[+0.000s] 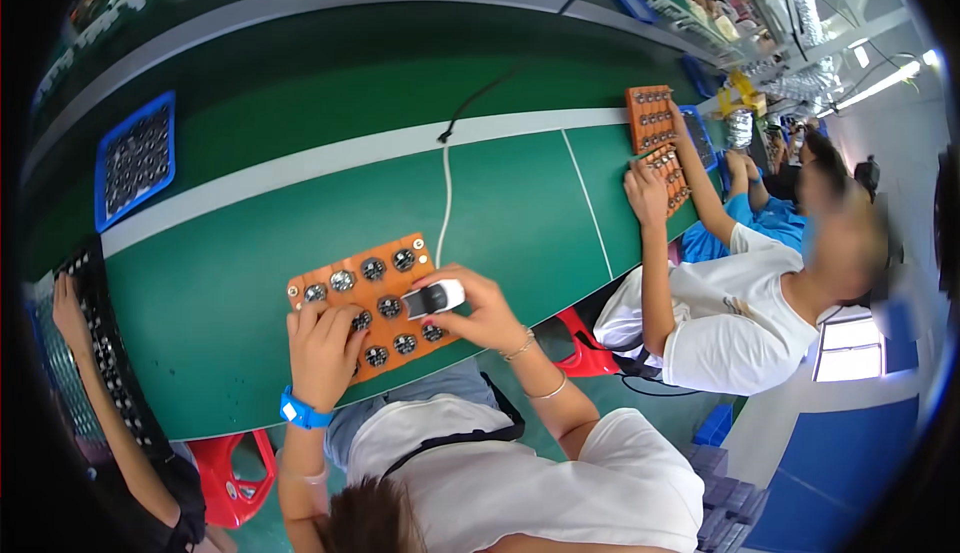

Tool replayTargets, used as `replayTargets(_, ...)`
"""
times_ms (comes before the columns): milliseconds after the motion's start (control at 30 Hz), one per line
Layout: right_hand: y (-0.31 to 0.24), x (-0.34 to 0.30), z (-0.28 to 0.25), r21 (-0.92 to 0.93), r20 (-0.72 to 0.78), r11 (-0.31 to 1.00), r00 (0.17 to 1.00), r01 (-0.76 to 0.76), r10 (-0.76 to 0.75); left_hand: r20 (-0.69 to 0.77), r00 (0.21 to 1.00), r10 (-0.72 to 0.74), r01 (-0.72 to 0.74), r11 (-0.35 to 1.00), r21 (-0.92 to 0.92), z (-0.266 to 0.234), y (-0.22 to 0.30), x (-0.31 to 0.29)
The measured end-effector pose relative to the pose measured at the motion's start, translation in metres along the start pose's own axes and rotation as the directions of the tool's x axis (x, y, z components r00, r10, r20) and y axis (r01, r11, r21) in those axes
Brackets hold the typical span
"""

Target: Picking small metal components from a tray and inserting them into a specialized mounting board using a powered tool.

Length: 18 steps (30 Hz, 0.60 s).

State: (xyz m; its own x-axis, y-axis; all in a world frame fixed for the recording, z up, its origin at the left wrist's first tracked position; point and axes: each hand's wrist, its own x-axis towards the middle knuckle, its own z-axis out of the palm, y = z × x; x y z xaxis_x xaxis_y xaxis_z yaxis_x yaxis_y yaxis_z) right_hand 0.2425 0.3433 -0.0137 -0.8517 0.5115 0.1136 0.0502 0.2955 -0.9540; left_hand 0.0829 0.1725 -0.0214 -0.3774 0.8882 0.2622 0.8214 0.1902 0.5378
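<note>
Orange fixture board [345, 298] lying flat on the green worktable [500, 223], near its front edge, loaded with rows of small round dark parts [372, 269]; left hand [325, 348] pressed flat on the board's near left corner, fingers spread fairly wide and holding nothing, fingertips touching the parts there; blue wristband [300, 413] just behind that hand. Right hand [480, 308] over the board's right end, fingers curled closed around a small white and black handheld tool [433, 299], tool lying across the board's right-hand rows, touching or just above them, cannot tell which; thin bracelets on that wrist.

White cable [446, 193] running from beyond the board's far edge up toward a black cable end on the pale strip across the table. Blue tray [135, 160] of dark parts well left of and beyond the board. Second orange board [652, 118] far to the right of the first, with a seated co-worker's hand [645, 193] beside a similar board below it. Another person's arm [75, 323] to the left of the board, along a black tray [110, 363]; red stool [235, 473] below the table edge.
</note>
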Motion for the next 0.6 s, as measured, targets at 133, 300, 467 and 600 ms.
replayTargets(133, -0.001, 0.001, 0.003, -0.109, 0.050, 0.992, 0.997, 0.064, -0.058, -0.024, 1.000, -0.001, 0.000, 0.997, -0.075, -0.004, 0.012, 0.009)
replayTargets(300, -0.001, 0.008, 0.013, -0.076, 0.158, 0.986, 0.978, 0.147, -0.133, -0.030, 1.000, 0.008, -0.012, 0.993, -0.115, -0.008, 0.024, 0.017)
replayTargets(467, 0.003, 0.013, 0.020, -0.041, 0.162, 0.982, 0.971, 0.184, -0.175, -0.072, 0.997, 0.005, -0.014, 0.992, -0.123, -0.006, 0.018, 0.014)
replayTargets(600, 0.004, 0.011, 0.021, -0.036, 0.140, 0.986, 0.978, 0.162, -0.156, -0.050, 0.999, -0.012, 0.005, 0.991, -0.135, -0.006, 0.017, 0.013)
